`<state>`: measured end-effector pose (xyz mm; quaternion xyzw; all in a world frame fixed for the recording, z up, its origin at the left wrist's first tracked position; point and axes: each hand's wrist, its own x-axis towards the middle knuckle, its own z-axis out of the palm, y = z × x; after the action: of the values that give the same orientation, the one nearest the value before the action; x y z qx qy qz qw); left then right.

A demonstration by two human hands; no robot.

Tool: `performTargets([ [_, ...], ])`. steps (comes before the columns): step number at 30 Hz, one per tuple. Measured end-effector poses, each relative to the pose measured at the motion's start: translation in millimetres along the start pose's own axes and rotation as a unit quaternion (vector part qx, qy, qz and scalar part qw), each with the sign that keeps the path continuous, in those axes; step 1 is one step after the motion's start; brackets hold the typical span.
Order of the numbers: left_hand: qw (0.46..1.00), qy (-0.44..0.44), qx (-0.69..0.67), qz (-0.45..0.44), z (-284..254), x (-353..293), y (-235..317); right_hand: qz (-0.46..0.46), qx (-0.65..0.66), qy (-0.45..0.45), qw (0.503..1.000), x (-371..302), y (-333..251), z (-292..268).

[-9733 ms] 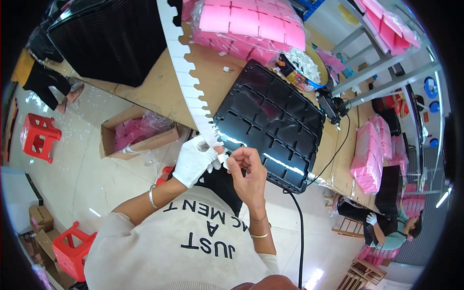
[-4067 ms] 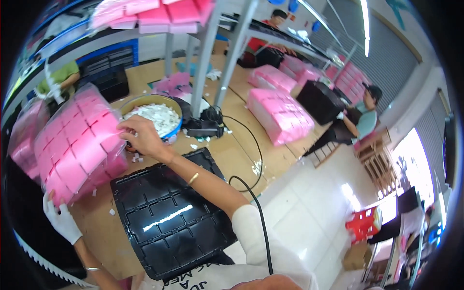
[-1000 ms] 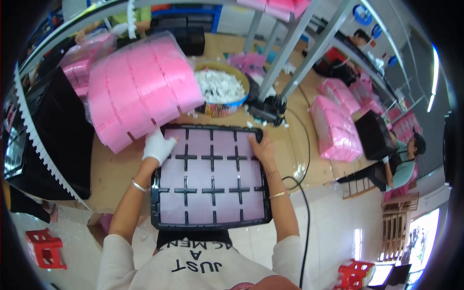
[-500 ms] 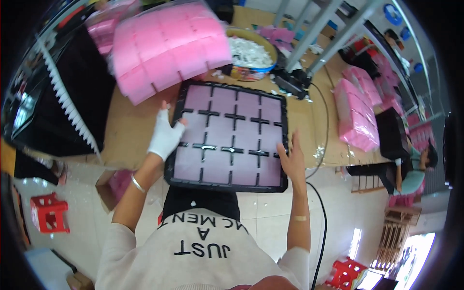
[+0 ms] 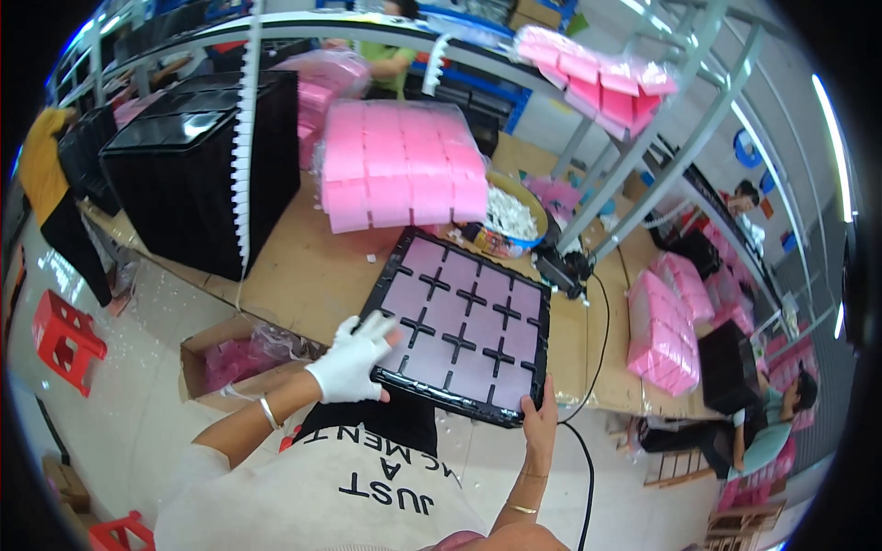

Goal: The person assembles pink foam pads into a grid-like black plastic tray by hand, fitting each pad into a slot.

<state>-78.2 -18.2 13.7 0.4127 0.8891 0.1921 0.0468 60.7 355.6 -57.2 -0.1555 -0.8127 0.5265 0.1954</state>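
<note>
A black square tray [image 5: 470,334] with pale pink-purple foam pads and black cross-shaped dividers lies at the table's front edge, turned at an angle. My left hand [image 5: 354,360], in a white fingerless glove, is at its near left corner with fingers spread over the pads, slightly blurred. At the near right corner my right hand [image 5: 540,415] is bare and holds the tray, thumb on top of the rim and fingers along the outer side. Beyond the tray sits a stack of pink foam sheets [image 5: 400,165] in clear plastic.
A tub of small white pieces [image 5: 511,213] stands behind the tray, beside a black adapter with a cable [image 5: 562,268]. Tall black stacked trays [image 5: 197,165] are at left. Wrapped pink foam [image 5: 661,331] lies right. A cardboard box [image 5: 241,360] is below the table's edge. Other people work nearby.
The tray has turned clockwise, its near right corner swinging toward me. My left hand moved from its left side to the near left corner; my right hand came down onto the near right corner. The view shifted.
</note>
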Motion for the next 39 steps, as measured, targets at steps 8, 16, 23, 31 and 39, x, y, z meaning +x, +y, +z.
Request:
performTargets([
  [8,0.982,0.166,0.081,0.035,43,3,0,-0.147,0.219,0.074,0.962,-39,-171,13],
  [16,0.803,0.569,-0.153,-0.084,-82,-61,5,-0.386,0.257,-0.153,0.873,-49,-275,78],
  [23,0.521,0.819,-0.239,-0.008,-211,-181,-91,-0.272,0.297,-0.147,0.903,5,-258,112],
  [31,0.538,0.746,-0.152,-0.362,-301,-142,-237,-0.241,0.274,-0.213,0.907,83,-244,178],
  [39,0.601,0.701,0.098,-0.371,-280,-95,-283,-0.194,0.244,-0.234,0.921,107,-220,202],
])
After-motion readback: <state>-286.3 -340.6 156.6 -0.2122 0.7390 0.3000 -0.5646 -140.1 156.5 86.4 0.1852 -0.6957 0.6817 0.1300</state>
